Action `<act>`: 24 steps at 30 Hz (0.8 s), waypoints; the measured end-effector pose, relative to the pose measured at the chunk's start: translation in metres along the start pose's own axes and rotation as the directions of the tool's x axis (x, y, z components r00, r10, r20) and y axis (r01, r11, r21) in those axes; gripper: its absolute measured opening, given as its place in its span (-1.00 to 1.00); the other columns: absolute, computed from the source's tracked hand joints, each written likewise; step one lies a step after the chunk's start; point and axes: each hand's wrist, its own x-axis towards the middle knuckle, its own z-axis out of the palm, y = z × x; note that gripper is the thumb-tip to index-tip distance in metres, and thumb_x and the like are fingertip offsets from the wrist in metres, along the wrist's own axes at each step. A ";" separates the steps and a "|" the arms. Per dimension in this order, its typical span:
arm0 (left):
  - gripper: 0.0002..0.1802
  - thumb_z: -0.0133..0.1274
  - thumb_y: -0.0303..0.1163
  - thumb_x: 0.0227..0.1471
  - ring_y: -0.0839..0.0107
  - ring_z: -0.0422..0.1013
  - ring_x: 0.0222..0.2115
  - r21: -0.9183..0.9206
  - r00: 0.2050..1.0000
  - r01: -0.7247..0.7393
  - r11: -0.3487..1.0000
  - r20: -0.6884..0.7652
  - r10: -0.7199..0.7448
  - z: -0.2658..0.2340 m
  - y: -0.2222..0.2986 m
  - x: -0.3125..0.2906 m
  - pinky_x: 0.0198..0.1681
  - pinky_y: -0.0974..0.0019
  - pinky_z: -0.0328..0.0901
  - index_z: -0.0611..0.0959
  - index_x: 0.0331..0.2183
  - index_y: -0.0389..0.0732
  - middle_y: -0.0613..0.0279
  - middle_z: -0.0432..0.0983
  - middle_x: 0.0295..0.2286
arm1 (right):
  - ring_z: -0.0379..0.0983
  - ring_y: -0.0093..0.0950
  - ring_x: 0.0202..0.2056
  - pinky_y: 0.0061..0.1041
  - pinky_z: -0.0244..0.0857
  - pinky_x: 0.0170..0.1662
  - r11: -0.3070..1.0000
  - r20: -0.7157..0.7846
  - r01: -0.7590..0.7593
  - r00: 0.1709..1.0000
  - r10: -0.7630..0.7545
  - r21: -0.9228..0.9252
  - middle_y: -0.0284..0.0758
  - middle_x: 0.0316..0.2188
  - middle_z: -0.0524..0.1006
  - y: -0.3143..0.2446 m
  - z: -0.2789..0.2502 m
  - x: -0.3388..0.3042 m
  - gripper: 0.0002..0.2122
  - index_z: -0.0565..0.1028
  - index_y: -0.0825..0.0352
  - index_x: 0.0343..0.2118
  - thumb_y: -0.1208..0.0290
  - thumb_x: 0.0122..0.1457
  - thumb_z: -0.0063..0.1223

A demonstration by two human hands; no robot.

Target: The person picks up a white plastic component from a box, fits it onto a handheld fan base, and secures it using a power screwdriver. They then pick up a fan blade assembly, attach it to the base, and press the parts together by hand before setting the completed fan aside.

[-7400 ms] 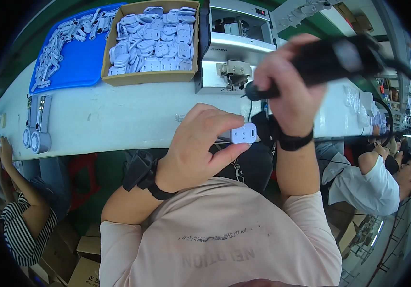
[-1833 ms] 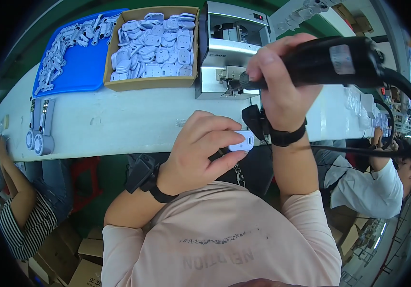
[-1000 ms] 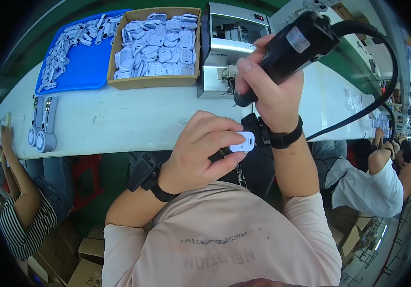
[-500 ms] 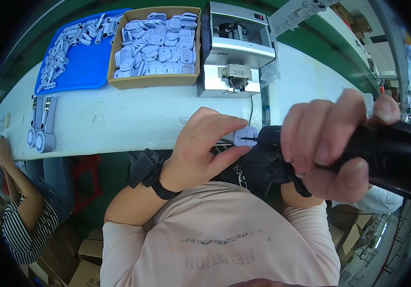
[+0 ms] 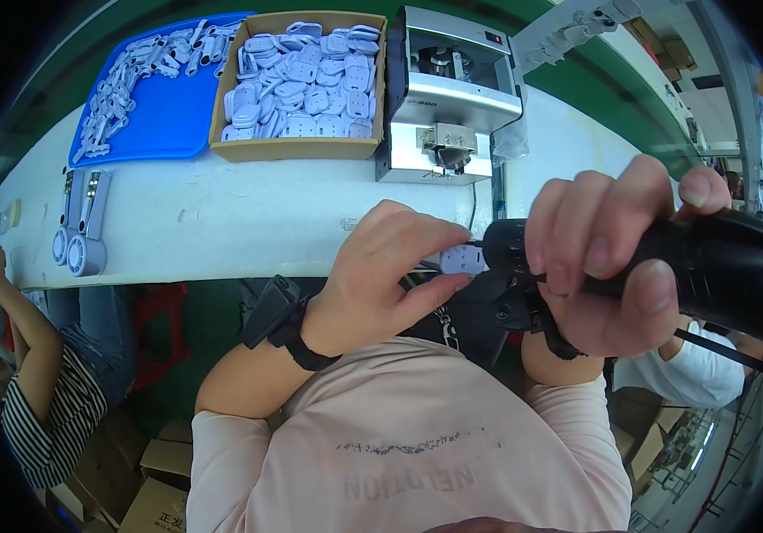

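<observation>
My left hand (image 5: 390, 275) pinches a small white rounded plastic housing (image 5: 463, 259) with several holes between thumb and fingertips, above the table's front edge. My right hand (image 5: 617, 258) is wrapped round a thick black electric screwdriver (image 5: 710, 266), which lies nearly level and points left. Its dark bit reaches the upper edge of the housing, close to my left fingertips. Whether the bit sits in a hole there is too small to tell.
A cardboard box (image 5: 297, 151) full of similar white housings stands at the back. Left of it is a blue tray (image 5: 168, 124) with slim white parts, and right of it a silver machine (image 5: 443, 107). Two white handheld devices (image 5: 86, 231) lie at the left. A co-worker (image 5: 52, 391) sits at far left.
The screwdriver bit has gone from the middle of the housing to its upper edge. My left hand still pinches the housing. The whole view has shifted slightly.
</observation>
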 end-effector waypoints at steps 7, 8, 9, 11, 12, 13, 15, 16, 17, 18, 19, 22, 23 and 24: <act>-0.67 0.39 -0.57 -0.09 0.14 0.47 -0.21 -0.090 0.997 0.053 0.995 -0.046 -0.057 0.006 0.000 -0.001 -0.13 0.18 0.36 0.71 -0.20 -0.20 0.17 0.62 -0.20 | 0.40 -0.51 -0.53 -0.42 0.36 -0.39 0.998 0.037 0.058 0.998 -0.058 0.013 -0.37 -0.34 0.41 -0.006 -0.001 -0.006 -0.53 0.26 0.15 0.26 0.29 0.35 0.13; -0.67 0.39 -0.57 -0.09 0.14 0.47 -0.21 -0.091 0.998 0.051 0.995 -0.042 -0.055 0.007 0.001 -0.001 -0.13 0.18 0.36 0.71 -0.20 -0.20 0.17 0.62 -0.20 | 0.40 -0.51 -0.53 -0.42 0.36 -0.39 0.998 0.034 0.060 0.998 -0.060 0.011 -0.37 -0.34 0.41 -0.007 -0.001 -0.007 -0.53 0.26 0.15 0.26 0.29 0.35 0.13; -0.68 0.38 -0.58 -0.08 0.14 0.47 -0.20 -0.096 0.997 0.068 0.993 -0.042 -0.072 0.008 0.001 -0.002 -0.13 0.19 0.36 0.71 -0.21 -0.20 0.17 0.61 -0.20 | 0.40 -0.51 -0.53 -0.42 0.36 -0.39 0.998 0.028 0.066 0.997 -0.066 0.016 -0.37 -0.34 0.41 -0.007 -0.001 -0.009 -0.53 0.26 0.15 0.26 0.29 0.35 0.13; -0.71 0.36 -0.60 -0.06 0.15 0.47 -0.19 -0.108 0.994 0.100 0.989 -0.040 -0.105 0.010 0.002 -0.002 -0.12 0.20 0.36 0.70 -0.23 -0.19 0.17 0.60 -0.19 | 0.40 -0.51 -0.53 -0.42 0.36 -0.39 0.997 0.017 0.077 0.997 -0.078 0.027 -0.36 -0.34 0.42 -0.008 -0.001 -0.011 -0.53 0.26 0.15 0.26 0.29 0.35 0.12; -0.71 0.36 -0.60 -0.06 0.15 0.47 -0.19 -0.107 0.994 0.099 0.989 -0.038 -0.103 0.010 0.003 -0.002 -0.12 0.20 0.36 0.70 -0.23 -0.19 0.17 0.60 -0.19 | 0.40 -0.51 -0.53 -0.42 0.36 -0.39 0.997 0.015 0.079 0.997 -0.080 0.026 -0.36 -0.34 0.42 -0.009 -0.001 -0.012 -0.53 0.26 0.15 0.26 0.29 0.35 0.12; -0.72 0.35 -0.60 -0.05 0.15 0.47 -0.19 -0.104 0.994 0.101 0.989 -0.037 -0.105 0.011 0.003 -0.002 -0.12 0.20 0.36 0.70 -0.24 -0.19 0.17 0.60 -0.19 | 0.40 -0.50 -0.53 -0.41 0.36 -0.39 0.997 0.009 0.072 0.997 -0.072 0.026 -0.36 -0.34 0.42 -0.009 -0.002 -0.012 -0.53 0.25 0.15 0.27 0.30 0.36 0.12; -0.74 0.35 -0.61 -0.05 0.15 0.46 -0.18 -0.098 0.993 0.105 0.990 -0.036 -0.109 0.012 0.004 -0.001 -0.12 0.21 0.36 0.70 -0.25 -0.19 0.17 0.60 -0.19 | 0.41 -0.49 -0.52 -0.41 0.36 -0.39 0.998 -0.001 0.056 0.998 -0.056 0.026 -0.35 -0.33 0.42 -0.010 -0.002 -0.013 -0.52 0.24 0.15 0.28 0.30 0.36 0.12; -0.74 0.35 -0.61 -0.05 0.15 0.46 -0.18 -0.097 0.994 0.104 0.990 -0.034 -0.108 0.012 0.004 -0.002 -0.12 0.21 0.36 0.70 -0.25 -0.19 0.17 0.60 -0.19 | 0.41 -0.49 -0.52 -0.41 0.36 -0.39 0.998 -0.003 0.058 0.998 -0.058 0.025 -0.35 -0.33 0.42 -0.010 -0.001 -0.013 -0.52 0.24 0.15 0.28 0.30 0.36 0.12; -0.74 0.35 -0.61 -0.05 0.15 0.46 -0.18 -0.095 0.994 0.101 0.990 -0.034 -0.104 0.012 0.003 -0.002 -0.12 0.20 0.36 0.70 -0.26 -0.19 0.18 0.59 -0.19 | 0.41 -0.48 -0.52 -0.40 0.37 -0.38 0.998 -0.018 0.050 0.999 -0.049 0.027 -0.35 -0.33 0.42 -0.010 -0.001 -0.014 -0.52 0.24 0.15 0.28 0.31 0.36 0.12; -0.73 0.35 -0.62 -0.05 0.15 0.46 -0.18 -0.092 0.994 0.098 0.991 -0.035 -0.101 0.013 0.003 -0.002 -0.13 0.20 0.36 0.70 -0.26 -0.19 0.18 0.59 -0.18 | 0.41 -0.47 -0.52 -0.39 0.37 -0.38 0.999 -0.032 0.041 0.999 -0.040 0.029 -0.35 -0.33 0.42 -0.010 0.000 -0.015 -0.51 0.23 0.15 0.29 0.32 0.36 0.11; -0.73 0.35 -0.62 -0.06 0.15 0.47 -0.18 -0.090 0.994 0.095 0.991 -0.037 -0.099 0.013 0.003 -0.002 -0.13 0.20 0.37 0.70 -0.26 -0.19 0.18 0.59 -0.18 | 0.42 -0.47 -0.51 -0.39 0.37 -0.37 0.999 -0.046 0.032 0.998 -0.031 0.032 -0.34 -0.33 0.42 -0.010 0.001 -0.015 -0.51 0.23 0.15 0.29 0.33 0.36 0.11; -0.72 0.37 -0.62 -0.07 0.14 0.46 -0.18 -0.076 0.994 0.086 0.993 -0.056 -0.090 0.013 0.005 -0.003 -0.13 0.19 0.37 0.69 -0.26 -0.19 0.17 0.60 -0.18 | 0.43 -0.45 -0.50 -0.37 0.38 -0.36 1.000 -0.083 0.005 0.997 -0.004 0.010 -0.34 -0.34 0.43 -0.011 0.007 -0.014 -0.50 0.22 0.16 0.30 0.34 0.36 0.10; -0.72 0.37 -0.62 -0.07 0.13 0.46 -0.18 -0.070 0.994 0.082 0.994 -0.065 -0.086 0.013 0.005 -0.003 -0.13 0.18 0.37 0.69 -0.26 -0.19 0.16 0.60 -0.18 | 0.43 -0.44 -0.50 -0.37 0.38 -0.36 1.000 -0.102 -0.010 0.995 0.010 -0.002 -0.34 -0.34 0.43 -0.012 0.009 -0.013 -0.50 0.22 0.16 0.31 0.35 0.36 0.10; -0.72 0.37 -0.62 -0.07 0.13 0.46 -0.18 -0.071 0.994 0.081 0.994 -0.066 -0.086 0.013 0.005 -0.003 -0.13 0.18 0.37 0.69 -0.26 -0.19 0.16 0.60 -0.18 | 0.43 -0.44 -0.50 -0.37 0.38 -0.36 1.000 -0.101 -0.011 0.995 0.010 -0.003 -0.34 -0.34 0.43 -0.012 0.010 -0.013 -0.50 0.22 0.16 0.31 0.35 0.36 0.10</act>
